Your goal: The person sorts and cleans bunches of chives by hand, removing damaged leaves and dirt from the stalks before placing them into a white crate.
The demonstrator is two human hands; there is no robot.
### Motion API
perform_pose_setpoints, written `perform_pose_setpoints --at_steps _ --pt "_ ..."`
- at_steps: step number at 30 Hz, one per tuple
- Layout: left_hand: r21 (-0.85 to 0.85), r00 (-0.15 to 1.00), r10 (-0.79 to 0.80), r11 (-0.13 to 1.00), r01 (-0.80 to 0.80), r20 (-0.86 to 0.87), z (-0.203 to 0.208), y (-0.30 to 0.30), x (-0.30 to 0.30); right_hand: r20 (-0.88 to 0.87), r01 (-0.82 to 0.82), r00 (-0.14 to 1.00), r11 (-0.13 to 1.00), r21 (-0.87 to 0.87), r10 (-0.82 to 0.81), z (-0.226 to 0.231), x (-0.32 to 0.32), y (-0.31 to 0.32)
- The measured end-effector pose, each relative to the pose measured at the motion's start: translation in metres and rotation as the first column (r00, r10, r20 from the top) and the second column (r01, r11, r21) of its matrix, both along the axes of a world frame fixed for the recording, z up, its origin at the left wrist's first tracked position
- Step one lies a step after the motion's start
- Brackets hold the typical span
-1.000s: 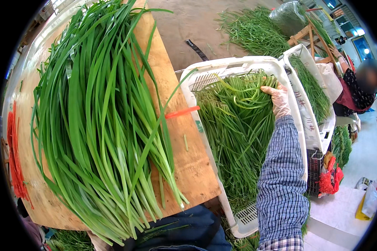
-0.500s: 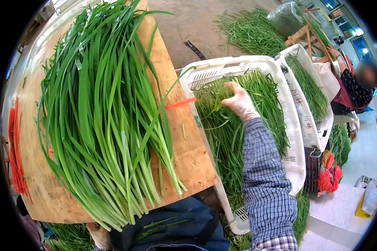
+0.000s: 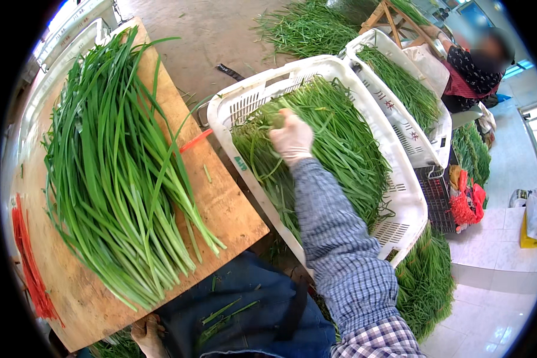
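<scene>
In a white plastic crate (image 3: 409, 230) to my right lie many garlic chives (image 3: 334, 137). My right hand (image 3: 292, 137), in a thin whitish glove, reaches into the crate's far left part, its fingers closed round a bunch of the chive ends. A large loose pile of garlic chives (image 3: 113, 179) is spread on the wooden board (image 3: 232, 221) to my left, with pale stalk ends toward me. My left hand (image 3: 148, 339), also gloved, is low at the board's near edge. Its fingers are curled; what they hold, if anything, is hidden.
Red ties (image 3: 30, 262) lie at the board's left edge, and a red strip (image 3: 196, 141) at its right. A second crate (image 3: 400, 128) of chives stands beyond the first. Chives heap on the floor (image 3: 304, 30). A person (image 3: 471, 71) works at far right.
My right hand has closed on chives at the crate's far left. The view has shifted right, so board and crate appear further left. More of my left hand shows.
</scene>
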State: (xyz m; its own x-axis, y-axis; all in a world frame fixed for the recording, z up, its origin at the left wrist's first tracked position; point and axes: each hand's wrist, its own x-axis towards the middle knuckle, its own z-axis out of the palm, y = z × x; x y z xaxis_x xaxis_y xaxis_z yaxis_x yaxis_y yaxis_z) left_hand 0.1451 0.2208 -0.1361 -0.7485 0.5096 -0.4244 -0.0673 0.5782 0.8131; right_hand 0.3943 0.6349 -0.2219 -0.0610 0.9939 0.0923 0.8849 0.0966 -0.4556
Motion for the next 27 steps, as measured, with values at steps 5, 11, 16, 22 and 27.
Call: perform_pose_setpoints --at_steps 5,11,16,22,27 --pt "-0.079 0.943 -0.245 0.969 0.233 -0.225 -0.003 -0.018 -0.004 -0.593 -0.038 0.803 0.998 0.051 0.060 0.046 0.071 -0.036" --pt "-0.112 0.649 -0.581 0.781 0.614 -0.491 0.018 0.006 0.035 -0.813 -0.081 0.574 0.995 0.066 0.100 0.084 0.120 -0.080" --pt "-0.009 0.360 -0.684 0.473 0.881 -0.635 0.048 0.079 0.079 -0.768 -0.262 0.616 0.965 0.010 0.175 0.076 0.115 -0.106" --pt "0.020 0.197 -0.547 0.311 0.950 -0.814 0.013 0.192 0.167 -0.716 -0.295 0.655 0.954 0.049 0.240 0.055 0.107 -0.130" --pt "-0.296 -0.010 -0.533 0.455 0.840 -0.846 -0.046 0.273 0.198 -0.685 -0.289 0.671 0.951 0.112 0.284 0.041 0.102 -0.135"
